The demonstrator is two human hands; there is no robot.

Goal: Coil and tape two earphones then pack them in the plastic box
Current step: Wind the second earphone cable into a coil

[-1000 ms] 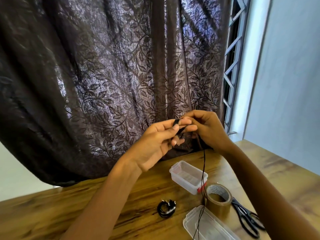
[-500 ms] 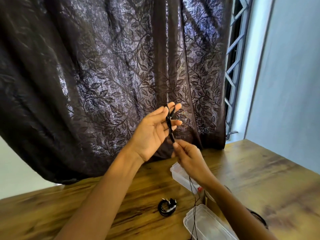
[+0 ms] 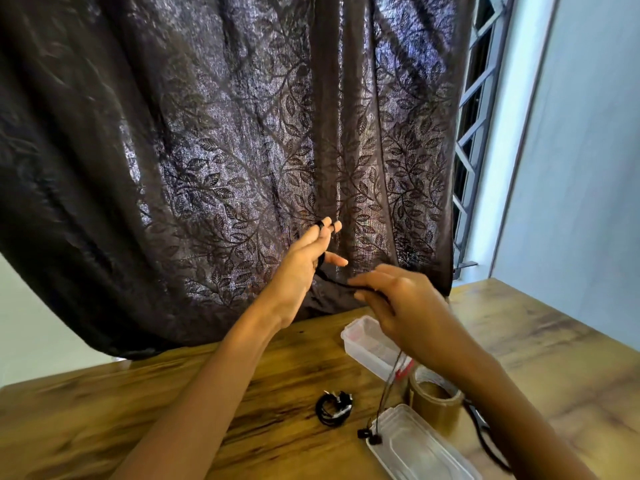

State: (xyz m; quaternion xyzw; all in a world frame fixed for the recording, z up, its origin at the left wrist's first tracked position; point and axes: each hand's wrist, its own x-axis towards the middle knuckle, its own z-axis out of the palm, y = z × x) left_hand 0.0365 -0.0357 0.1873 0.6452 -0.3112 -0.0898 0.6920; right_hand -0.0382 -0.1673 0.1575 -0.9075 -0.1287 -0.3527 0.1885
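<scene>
My left hand [image 3: 304, 265] is raised in front of the curtain with its fingers straight. A black earphone cable [image 3: 332, 281] is looped over them. The cable runs from that hand to my right hand [image 3: 401, 310], which grips it with curled fingers and looks blurred. Below the right hand the cable hangs down, and its earbuds [image 3: 370, 437] dangle at the table by the box lid [image 3: 419, 448]. A second earphone [image 3: 334, 408] lies coiled on the wooden table. The open plastic box [image 3: 363, 341] stands beneath my right hand.
A roll of brown tape [image 3: 434, 400] stands right of the hanging cable, and black scissors [image 3: 485, 434] lie partly hidden behind my right forearm. A dark leaf-patterned curtain [image 3: 207, 150] hangs behind the table [image 3: 173, 410]. A window and a wall are at the right.
My left hand stayed raised with the cable over its fingers. My right hand dropped below it, then swung out to the right, drawing the cable sideways. The earbuds now hang near the lid.
</scene>
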